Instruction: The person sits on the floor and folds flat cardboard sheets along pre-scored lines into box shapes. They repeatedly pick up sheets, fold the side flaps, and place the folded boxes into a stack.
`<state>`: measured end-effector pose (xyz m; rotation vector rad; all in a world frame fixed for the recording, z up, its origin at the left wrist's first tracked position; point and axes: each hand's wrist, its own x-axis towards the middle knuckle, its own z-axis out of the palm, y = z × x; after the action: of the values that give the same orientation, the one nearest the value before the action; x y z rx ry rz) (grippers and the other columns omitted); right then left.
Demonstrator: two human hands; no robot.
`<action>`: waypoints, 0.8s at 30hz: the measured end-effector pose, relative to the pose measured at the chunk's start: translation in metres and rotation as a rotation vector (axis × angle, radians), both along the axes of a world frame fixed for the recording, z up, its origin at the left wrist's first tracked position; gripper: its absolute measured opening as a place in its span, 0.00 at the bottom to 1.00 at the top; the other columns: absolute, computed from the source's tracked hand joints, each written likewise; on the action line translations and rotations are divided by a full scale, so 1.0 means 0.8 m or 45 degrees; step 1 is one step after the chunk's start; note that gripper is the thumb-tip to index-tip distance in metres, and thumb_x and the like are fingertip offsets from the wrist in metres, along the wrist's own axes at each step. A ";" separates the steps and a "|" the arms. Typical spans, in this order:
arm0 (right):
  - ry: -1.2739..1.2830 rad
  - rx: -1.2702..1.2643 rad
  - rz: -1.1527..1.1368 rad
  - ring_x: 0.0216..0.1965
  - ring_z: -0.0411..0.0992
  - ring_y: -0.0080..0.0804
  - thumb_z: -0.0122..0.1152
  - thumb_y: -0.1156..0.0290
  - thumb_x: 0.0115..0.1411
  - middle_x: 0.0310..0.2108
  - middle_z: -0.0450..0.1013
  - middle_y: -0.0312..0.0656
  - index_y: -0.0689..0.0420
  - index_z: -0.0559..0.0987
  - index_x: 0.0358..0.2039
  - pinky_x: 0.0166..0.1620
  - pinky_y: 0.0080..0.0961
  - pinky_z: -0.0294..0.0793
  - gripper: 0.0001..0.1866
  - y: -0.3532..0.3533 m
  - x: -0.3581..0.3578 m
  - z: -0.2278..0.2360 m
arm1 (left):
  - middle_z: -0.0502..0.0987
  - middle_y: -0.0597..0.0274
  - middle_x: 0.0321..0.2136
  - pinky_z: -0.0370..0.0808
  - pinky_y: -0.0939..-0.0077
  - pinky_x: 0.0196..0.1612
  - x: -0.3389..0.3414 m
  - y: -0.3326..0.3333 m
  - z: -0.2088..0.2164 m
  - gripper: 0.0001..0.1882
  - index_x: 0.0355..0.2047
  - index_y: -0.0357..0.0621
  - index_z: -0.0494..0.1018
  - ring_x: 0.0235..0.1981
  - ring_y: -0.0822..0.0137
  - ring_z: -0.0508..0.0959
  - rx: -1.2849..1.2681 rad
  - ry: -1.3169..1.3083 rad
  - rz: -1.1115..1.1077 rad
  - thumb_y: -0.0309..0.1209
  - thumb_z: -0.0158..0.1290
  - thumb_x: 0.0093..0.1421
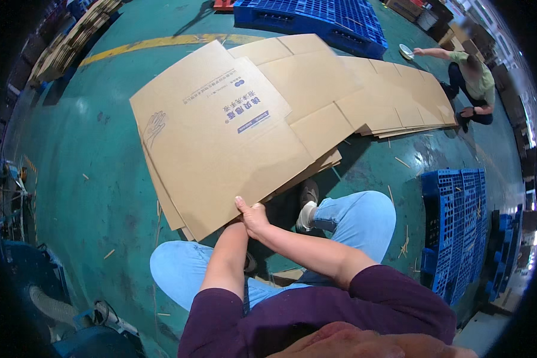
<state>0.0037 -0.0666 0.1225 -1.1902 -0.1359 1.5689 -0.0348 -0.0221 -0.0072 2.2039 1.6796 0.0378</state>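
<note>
A large flattened cardboard box [221, 161], brown with blue print and a hand drawing, slants up in front of me over my knees. My right hand [253, 219] grips its near edge, thumb on top and fingers partly out of sight. Under that same edge goes my left forearm [225, 256]; the left hand itself is hidden by the cardboard and the right wrist. More flattened cardboard shows beneath the top sheet at its lower left and right edges. Farther right, a low stack of flattened boxes [400, 98] lies on the floor, partly overlapped by the sheet.
Blue plastic pallets lie at the far side [316, 21] and at the right [456, 221]. Another person [474, 80] crouches beyond the stack, holding a roll of tape [406, 52]. Machinery with a hose [51, 304] stands at lower left. Straw-like scraps litter the green floor [95, 179].
</note>
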 end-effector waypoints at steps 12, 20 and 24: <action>0.139 -0.649 0.829 0.26 0.75 0.40 0.47 0.39 0.59 0.29 0.74 0.46 0.59 0.72 0.35 0.24 0.40 0.76 0.30 0.026 -0.117 -0.147 | 0.56 0.49 0.62 0.55 0.57 0.63 -0.025 -0.148 -0.001 0.31 0.57 0.44 0.61 0.61 0.48 0.58 0.395 -0.124 -0.421 0.43 0.50 0.55; 0.626 0.497 0.960 0.29 0.69 0.31 0.44 0.49 0.63 0.24 0.69 0.37 0.52 0.70 0.24 0.31 0.40 0.71 0.21 0.032 -0.031 -0.231 | 0.73 0.48 0.46 0.67 0.61 0.54 0.014 0.042 0.244 0.19 0.45 0.46 0.73 0.52 0.55 0.70 -0.199 -0.366 -0.057 0.36 0.56 0.52; 0.041 -0.133 2.236 0.20 0.66 0.26 0.52 0.56 0.63 0.17 0.67 0.31 0.52 0.71 0.20 0.26 0.26 0.69 0.18 0.077 0.138 -0.113 | 0.60 0.50 0.60 0.55 0.51 0.63 0.049 0.060 0.155 0.26 0.52 0.51 0.68 0.62 0.47 0.57 0.262 -0.108 -0.314 0.37 0.58 0.51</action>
<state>0.1142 -0.0051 0.0322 -1.0418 -1.3738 3.0521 0.0041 0.0256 0.1165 2.5074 1.4032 0.2459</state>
